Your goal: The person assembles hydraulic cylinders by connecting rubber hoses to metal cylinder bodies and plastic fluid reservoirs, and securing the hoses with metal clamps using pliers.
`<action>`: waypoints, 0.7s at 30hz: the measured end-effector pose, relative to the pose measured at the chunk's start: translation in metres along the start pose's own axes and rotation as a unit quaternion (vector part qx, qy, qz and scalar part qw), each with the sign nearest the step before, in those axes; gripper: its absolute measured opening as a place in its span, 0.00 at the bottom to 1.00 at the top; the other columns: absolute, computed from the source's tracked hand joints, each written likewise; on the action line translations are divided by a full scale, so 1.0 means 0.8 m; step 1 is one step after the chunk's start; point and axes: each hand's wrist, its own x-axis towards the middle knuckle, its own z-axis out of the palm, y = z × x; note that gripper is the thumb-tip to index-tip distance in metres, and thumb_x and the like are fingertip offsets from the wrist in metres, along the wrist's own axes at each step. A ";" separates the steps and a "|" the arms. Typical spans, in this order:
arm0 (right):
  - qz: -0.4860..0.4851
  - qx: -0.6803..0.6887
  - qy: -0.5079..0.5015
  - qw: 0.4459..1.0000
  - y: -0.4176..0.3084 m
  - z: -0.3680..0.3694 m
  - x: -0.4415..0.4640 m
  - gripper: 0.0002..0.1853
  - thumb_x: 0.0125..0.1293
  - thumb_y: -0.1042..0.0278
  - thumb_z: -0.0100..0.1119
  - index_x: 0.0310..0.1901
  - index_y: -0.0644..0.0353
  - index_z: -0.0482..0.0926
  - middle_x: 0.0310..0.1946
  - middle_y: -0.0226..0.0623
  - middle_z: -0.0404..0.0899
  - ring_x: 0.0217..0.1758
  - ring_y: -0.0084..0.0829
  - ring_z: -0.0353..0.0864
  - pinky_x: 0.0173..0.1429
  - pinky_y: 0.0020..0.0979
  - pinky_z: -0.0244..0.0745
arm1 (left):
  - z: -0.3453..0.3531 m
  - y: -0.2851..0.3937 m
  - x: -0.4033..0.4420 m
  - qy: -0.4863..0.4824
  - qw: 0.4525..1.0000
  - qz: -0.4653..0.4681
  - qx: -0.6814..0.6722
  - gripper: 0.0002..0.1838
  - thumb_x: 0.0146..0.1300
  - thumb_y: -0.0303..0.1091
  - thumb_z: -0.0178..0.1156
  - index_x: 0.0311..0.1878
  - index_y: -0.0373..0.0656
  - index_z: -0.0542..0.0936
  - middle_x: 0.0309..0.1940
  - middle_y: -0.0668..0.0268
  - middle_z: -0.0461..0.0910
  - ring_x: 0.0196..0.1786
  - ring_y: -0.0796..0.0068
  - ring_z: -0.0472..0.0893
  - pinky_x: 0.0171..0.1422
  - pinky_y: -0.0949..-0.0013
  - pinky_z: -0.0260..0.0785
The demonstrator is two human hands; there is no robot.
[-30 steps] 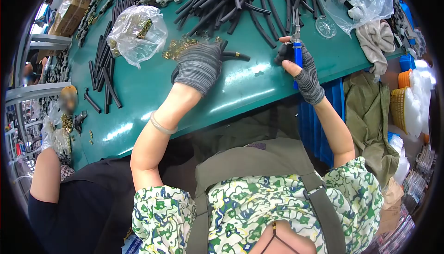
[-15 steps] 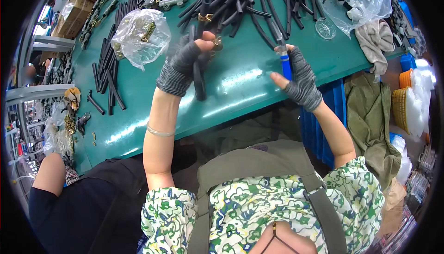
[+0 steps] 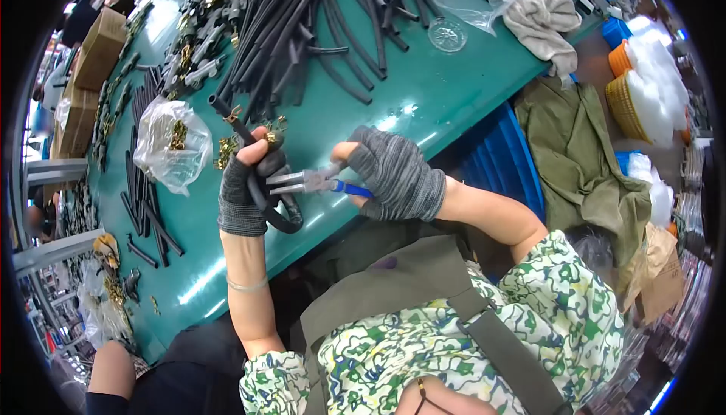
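Observation:
My left hand (image 3: 246, 188), in a grey fingerless glove, is closed around a black rubber hose (image 3: 281, 223) that bends below the palm. A brass-coloured spring clamp (image 3: 232, 113) sits near the hose's upper end. More small brass clamps (image 3: 277, 129) show at the fingertips; whether the hand grips them I cannot tell. My right hand (image 3: 401, 175), gloved alike, is shut on pliers (image 3: 310, 181) with blue handles. The jaws point left, close to the hose and the left palm; whether they touch is unclear.
A heap of long black hoses (image 3: 302, 22) covers the table's far side. To the left lie shorter hoses (image 3: 144, 181) and a clear bag (image 3: 178, 150) of brass parts. A grey cloth (image 3: 544, 22) and a clear disc (image 3: 448, 35) lie right. Another person's dark clothing (image 3: 189, 366) is nearby.
The pliers in my right hand have swung from pointing up, away from the left hand, to pointing left beside it. The hose in my left hand now curves. The whole view has shifted.

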 end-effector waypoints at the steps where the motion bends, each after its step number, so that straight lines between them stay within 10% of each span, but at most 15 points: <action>1: 0.016 -0.007 0.006 1.000 0.002 -0.004 0.000 0.25 0.42 0.69 0.64 0.45 0.61 0.69 0.33 0.46 0.71 0.37 0.48 0.75 0.40 0.43 0.71 | 0.015 -0.003 -0.002 0.103 0.994 0.030 0.037 0.12 0.63 0.30 0.54 0.50 0.45 0.77 0.24 0.72 0.66 0.24 0.83 0.62 0.28 0.78 0.57; 7: 0.099 -0.056 -0.002 0.994 0.014 -0.024 -0.006 0.32 0.42 0.62 0.66 0.51 0.63 0.68 0.42 0.51 0.71 0.45 0.51 0.74 0.50 0.42 0.70 | 0.006 -0.015 0.024 -0.104 0.988 -0.060 -0.094 0.11 0.63 0.28 0.53 0.48 0.42 0.77 0.26 0.74 0.67 0.26 0.83 0.63 0.32 0.76 0.58; 21: 0.130 0.000 -0.036 0.991 0.026 -0.035 0.001 0.29 0.48 0.63 0.64 0.52 0.64 0.67 0.39 0.49 0.73 0.43 0.46 0.77 0.48 0.39 0.72 | 0.036 -0.029 0.032 -0.034 0.997 -0.042 0.049 0.13 0.61 0.33 0.57 0.48 0.40 0.75 0.30 0.69 0.74 0.27 0.84 0.66 0.33 0.76 0.63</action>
